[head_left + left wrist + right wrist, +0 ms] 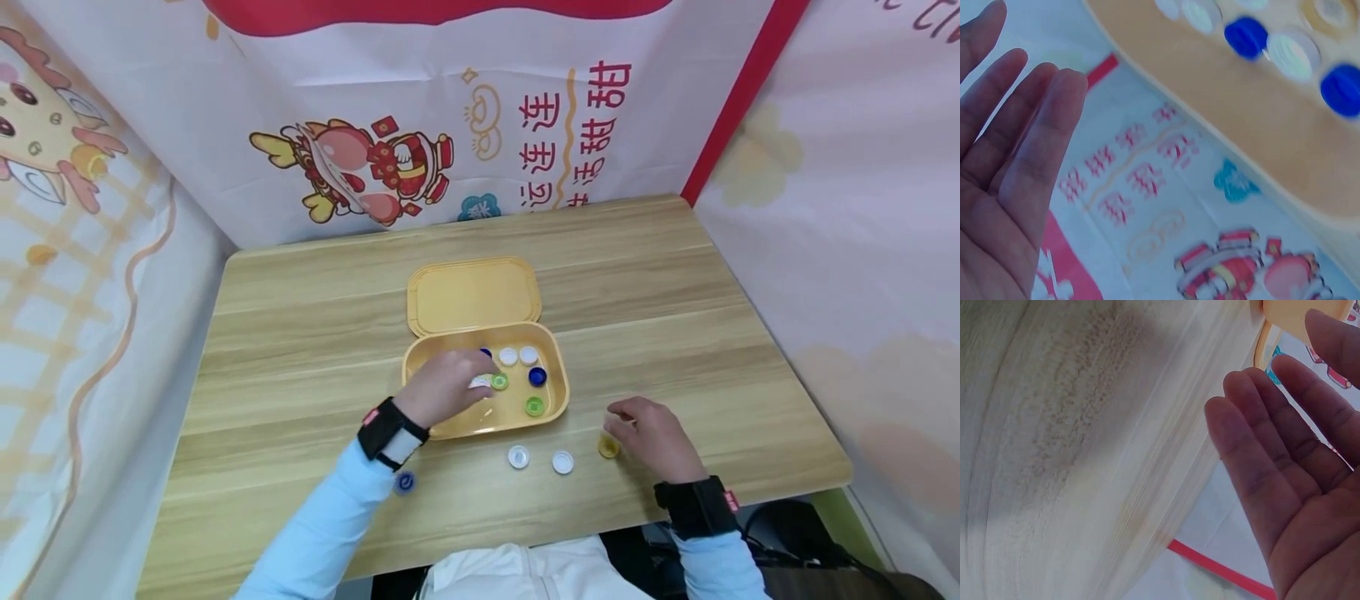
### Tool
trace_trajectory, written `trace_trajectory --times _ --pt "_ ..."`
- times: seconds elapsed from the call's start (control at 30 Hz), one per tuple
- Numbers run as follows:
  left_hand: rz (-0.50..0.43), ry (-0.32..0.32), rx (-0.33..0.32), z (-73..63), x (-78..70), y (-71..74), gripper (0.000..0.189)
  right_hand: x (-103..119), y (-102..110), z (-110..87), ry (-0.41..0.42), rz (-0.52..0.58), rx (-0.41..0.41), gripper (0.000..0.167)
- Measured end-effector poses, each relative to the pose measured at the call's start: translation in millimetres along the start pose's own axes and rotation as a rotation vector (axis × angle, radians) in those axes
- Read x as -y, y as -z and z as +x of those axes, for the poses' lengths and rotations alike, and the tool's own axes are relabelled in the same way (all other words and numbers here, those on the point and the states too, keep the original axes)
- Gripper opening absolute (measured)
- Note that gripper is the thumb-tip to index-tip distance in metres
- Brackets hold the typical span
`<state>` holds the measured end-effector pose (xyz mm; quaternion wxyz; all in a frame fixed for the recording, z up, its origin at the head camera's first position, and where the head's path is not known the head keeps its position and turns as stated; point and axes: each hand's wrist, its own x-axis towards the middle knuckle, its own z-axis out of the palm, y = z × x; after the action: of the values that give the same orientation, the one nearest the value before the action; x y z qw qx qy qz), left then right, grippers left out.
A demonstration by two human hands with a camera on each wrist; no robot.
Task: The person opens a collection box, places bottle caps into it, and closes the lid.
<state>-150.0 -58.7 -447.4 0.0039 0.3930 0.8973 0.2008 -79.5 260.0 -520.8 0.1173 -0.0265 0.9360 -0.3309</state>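
Observation:
Over the shallow yellow box (557, 392) reaches my left hand (450, 387), its fingers extended and holding nothing in the left wrist view. Near its fingertips lies a green bottle cap (499, 381). Another green cap (535, 407), a blue cap (537, 377) and white caps (528, 356) are also in the box; the hand hides part of its inside. Beside a yellow cap (608, 447) on the table is my right hand (654, 437), fingers loosely bent and the palm bare in the right wrist view.
The box's lid (474, 293) lies flat behind it. In front of the box are two white caps, one (518, 457) left of the other (562, 462). A blue cap (405, 482) sits by the left forearm. Printed cloth (487, 100) hangs behind the wooden table (300, 375).

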Motion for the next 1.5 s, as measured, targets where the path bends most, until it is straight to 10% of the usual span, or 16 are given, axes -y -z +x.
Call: trace_trajectory --times 0.27,0.67,1.5 --pt "0.026 0.2 -0.169 -53.2 14.4 31.7 0.024 3 -12 0.0 -0.03 -0.006 0.083 0.026" --pt "0.03 0.461 -0.211 -117.5 24.7 24.3 0.027 6 -23 -1.8 0.011 -0.051 0.098 0.033" --pt "-0.021 0.608 -0.181 -141.1 37.7 -7.1 0.023 8 -39 3.2 0.033 -0.143 0.089 0.02"
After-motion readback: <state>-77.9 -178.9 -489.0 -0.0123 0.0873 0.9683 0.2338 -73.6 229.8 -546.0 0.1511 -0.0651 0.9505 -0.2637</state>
